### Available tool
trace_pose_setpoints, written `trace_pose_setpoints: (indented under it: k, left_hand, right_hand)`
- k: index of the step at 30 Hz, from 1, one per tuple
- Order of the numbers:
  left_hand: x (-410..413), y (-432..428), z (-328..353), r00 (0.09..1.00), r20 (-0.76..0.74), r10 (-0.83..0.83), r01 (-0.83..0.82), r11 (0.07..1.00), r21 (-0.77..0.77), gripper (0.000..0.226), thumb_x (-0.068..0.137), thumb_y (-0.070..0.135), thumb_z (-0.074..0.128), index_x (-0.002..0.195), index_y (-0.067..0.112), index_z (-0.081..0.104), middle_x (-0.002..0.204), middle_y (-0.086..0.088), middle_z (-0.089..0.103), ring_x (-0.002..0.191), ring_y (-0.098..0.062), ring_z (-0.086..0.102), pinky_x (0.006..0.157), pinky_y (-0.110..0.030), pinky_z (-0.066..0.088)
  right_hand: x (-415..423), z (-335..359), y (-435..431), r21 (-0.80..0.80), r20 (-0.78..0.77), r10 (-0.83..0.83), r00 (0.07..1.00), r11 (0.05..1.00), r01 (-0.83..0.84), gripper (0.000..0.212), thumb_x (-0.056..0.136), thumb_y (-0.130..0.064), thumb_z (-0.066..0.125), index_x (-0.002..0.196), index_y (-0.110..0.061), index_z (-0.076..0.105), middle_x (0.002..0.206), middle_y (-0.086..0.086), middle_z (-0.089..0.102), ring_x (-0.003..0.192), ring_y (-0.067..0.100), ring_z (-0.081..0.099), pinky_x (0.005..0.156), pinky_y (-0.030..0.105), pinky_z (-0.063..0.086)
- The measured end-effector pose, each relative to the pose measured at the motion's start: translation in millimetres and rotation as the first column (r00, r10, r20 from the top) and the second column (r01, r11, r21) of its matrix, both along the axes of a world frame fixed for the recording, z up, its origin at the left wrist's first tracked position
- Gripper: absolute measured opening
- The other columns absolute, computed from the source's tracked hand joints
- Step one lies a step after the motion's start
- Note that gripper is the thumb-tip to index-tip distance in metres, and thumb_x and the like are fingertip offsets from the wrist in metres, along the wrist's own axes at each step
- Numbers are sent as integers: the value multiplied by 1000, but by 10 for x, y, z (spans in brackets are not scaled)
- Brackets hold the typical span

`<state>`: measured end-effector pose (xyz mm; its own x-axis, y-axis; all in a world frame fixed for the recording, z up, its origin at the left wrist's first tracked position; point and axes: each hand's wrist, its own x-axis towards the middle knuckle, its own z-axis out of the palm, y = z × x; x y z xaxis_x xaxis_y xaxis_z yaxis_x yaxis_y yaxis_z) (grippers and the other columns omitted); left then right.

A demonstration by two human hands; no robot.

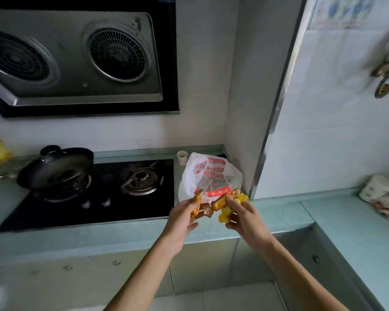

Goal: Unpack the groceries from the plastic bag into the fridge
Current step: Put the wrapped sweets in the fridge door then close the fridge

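Two hands (181,218) (245,217) gripping sweets (219,204), plastic bag (211,173) behind

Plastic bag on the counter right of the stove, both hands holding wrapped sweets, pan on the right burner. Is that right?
No: the head view shows the pan on the left burner, not the right. The plastic bag does stand on the counter right of the stove, and the left hand and right hand each hold wrapped sweets.
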<state>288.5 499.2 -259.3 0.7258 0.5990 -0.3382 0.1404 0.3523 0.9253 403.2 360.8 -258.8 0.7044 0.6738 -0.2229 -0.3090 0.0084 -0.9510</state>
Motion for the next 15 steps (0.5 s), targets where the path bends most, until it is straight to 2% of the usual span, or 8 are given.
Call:
trace_pose_setpoints:
  k: [4,8,12,15]
  left_hand:
    - [-473,-481,71,992,78,99,-99,995,-6,20,96,20,58,113,16,67,104,-1,77,107,-22,66,85,-37,44]
    - [-1074,-996,114,972,122,203,-200,979,-39,27,93,12,62,120,7,61,106,-8,76,97,-27,69,89,-42,50]
    - [-1690,-1431,261,927,149,345,-347,938,-7,29,87,9,69,116,6,62,105,-13,75,90,-29,73,75,-37,56]
    - [-2191,-1672,424,886,191,421,-437,898,49,28,86,7,71,112,8,64,97,-14,74,85,-30,74,72,-38,59]
  right_hand:
    - [-367,42,-418,57,-23,95,995,994,-93,30,95,-31,56,114,-8,60,94,14,73,83,24,68,74,35,53]
    - [-868,116,-834,60,16,192,981,979,-193,33,88,-41,64,107,-14,61,85,5,65,75,15,62,69,30,50]
    - [-1422,239,-1092,21,64,291,955,956,-293,30,89,-40,64,104,-15,58,82,7,63,68,17,54,63,31,42]
    - [-1911,409,-1176,45,99,379,920,922,-385,30,94,-35,58,109,-9,56,80,9,65,72,22,62,64,36,43]
